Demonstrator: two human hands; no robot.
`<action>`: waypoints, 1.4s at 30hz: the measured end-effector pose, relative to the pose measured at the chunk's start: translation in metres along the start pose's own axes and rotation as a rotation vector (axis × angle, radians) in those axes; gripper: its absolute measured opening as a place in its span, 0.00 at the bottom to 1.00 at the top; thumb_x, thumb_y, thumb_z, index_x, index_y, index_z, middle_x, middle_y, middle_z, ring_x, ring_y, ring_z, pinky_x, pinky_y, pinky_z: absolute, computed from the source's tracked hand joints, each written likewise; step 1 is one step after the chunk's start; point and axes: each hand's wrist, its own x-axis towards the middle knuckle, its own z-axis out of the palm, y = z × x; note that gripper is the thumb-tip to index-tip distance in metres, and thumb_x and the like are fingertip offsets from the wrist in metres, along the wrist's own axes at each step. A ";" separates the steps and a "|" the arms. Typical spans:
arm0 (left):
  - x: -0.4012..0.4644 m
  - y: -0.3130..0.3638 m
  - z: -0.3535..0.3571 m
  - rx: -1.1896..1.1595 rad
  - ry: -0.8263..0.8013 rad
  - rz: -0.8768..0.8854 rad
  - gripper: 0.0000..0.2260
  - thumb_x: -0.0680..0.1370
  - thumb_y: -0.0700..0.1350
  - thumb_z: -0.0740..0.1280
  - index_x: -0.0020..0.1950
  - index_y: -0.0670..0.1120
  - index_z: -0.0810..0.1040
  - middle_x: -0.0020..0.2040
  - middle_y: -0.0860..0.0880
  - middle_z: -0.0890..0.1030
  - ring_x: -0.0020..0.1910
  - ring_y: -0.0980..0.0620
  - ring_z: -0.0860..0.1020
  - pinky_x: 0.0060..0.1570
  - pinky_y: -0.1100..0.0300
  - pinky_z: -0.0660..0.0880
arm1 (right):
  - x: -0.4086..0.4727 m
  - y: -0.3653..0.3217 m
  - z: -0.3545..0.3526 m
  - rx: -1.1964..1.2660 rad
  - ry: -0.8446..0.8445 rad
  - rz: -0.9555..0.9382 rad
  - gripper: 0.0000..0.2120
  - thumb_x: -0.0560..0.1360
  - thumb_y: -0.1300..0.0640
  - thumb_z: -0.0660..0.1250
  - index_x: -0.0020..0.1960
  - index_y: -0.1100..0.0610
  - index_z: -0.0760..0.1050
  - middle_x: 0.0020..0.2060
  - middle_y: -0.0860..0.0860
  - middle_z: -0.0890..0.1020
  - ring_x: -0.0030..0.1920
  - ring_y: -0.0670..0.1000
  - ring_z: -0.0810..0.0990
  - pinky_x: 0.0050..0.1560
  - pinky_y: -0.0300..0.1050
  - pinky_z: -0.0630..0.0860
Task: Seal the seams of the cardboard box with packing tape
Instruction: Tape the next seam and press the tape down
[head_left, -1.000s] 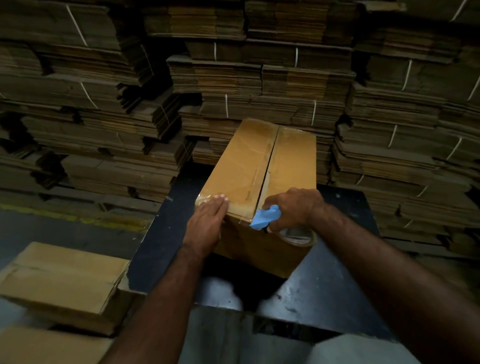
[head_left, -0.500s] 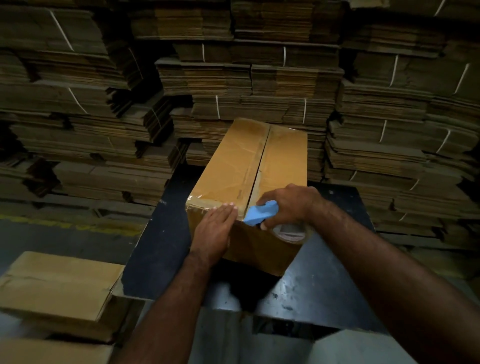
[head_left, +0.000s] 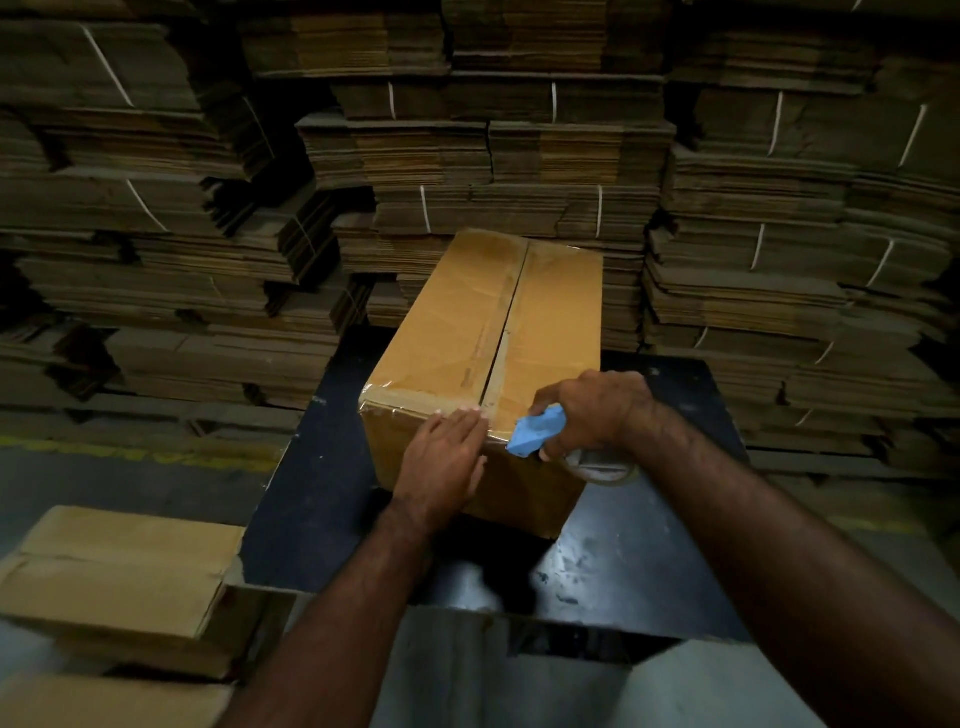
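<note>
Right hand (head_left: 592, 410): closed around blue plastic tape dispenser (head_left: 536, 432), clear packing-tape roll (head_left: 602, 464) beneath, at near top edge of long brown cardboard box (head_left: 483, 332), centre of frame, on black table (head_left: 649, 561). Left hand (head_left: 441, 457): flat, fingers extended, holding nothing, pressing tape over near edge. Change: left hand has slid right along that edge since a second ago, now close beside dispenser. Judgement: end-seam strip nearly smoothed; cut likely next. Background: strapped stacks of flattened cartons (head_left: 519, 156).
</note>
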 end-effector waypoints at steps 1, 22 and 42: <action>0.000 0.007 0.001 -0.011 0.024 0.036 0.25 0.70 0.44 0.77 0.65 0.42 0.79 0.63 0.43 0.81 0.63 0.45 0.80 0.66 0.46 0.73 | -0.001 -0.001 0.000 -0.002 0.009 0.000 0.34 0.63 0.28 0.71 0.67 0.34 0.70 0.59 0.46 0.78 0.58 0.51 0.77 0.56 0.52 0.74; 0.015 0.002 -0.002 -0.022 0.042 -0.039 0.15 0.71 0.42 0.74 0.57 0.44 0.79 0.58 0.45 0.82 0.57 0.45 0.81 0.64 0.49 0.72 | -0.011 0.027 0.033 0.140 0.121 0.029 0.32 0.65 0.31 0.71 0.67 0.33 0.69 0.61 0.48 0.78 0.58 0.53 0.78 0.48 0.50 0.70; 0.007 0.055 -0.004 -0.004 -0.026 -0.131 0.27 0.73 0.45 0.73 0.71 0.45 0.72 0.72 0.45 0.73 0.74 0.47 0.69 0.76 0.49 0.56 | -0.041 0.062 0.058 0.096 0.184 -0.022 0.32 0.68 0.30 0.68 0.70 0.34 0.66 0.62 0.46 0.79 0.59 0.53 0.78 0.52 0.52 0.74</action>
